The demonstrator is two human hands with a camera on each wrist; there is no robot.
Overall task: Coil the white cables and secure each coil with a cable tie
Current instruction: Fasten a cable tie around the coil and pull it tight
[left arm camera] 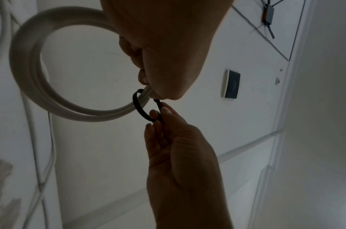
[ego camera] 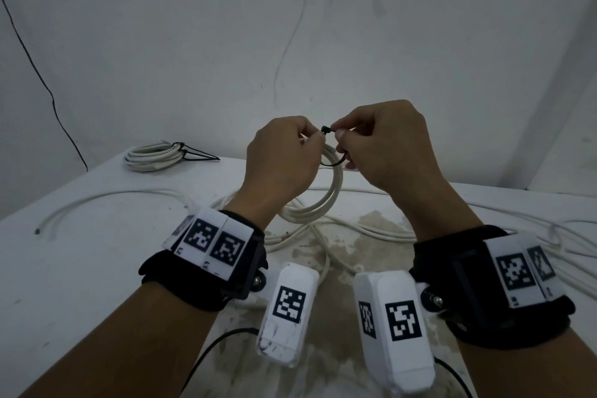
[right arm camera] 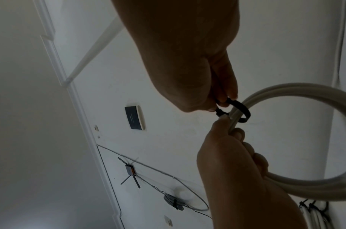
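Note:
A white cable coil [ego camera: 334, 186] hangs above the table between both hands. My left hand [ego camera: 315, 139] grips the top of the coil [right arm camera: 285, 91], fingers curled round its strands. A black cable tie [ego camera: 334, 163] loops around the strands just beside that grip. My right hand [ego camera: 342, 139] pinches the tie, with its small head [ego camera: 326, 130] between the two hands. In the left wrist view the tie [left arm camera: 138, 106] forms a loose ring around the coil [left arm camera: 31, 80], and the right hand's fingertips [left arm camera: 158, 114] hold its tail end.
A finished coil [ego camera: 155, 157] bound with black ties lies at the table's back left. Loose white cables [ego camera: 371, 231] sprawl across the white table [ego camera: 80, 268], some trailing off to the right. A stained patch marks the table's middle. A wall stands close behind.

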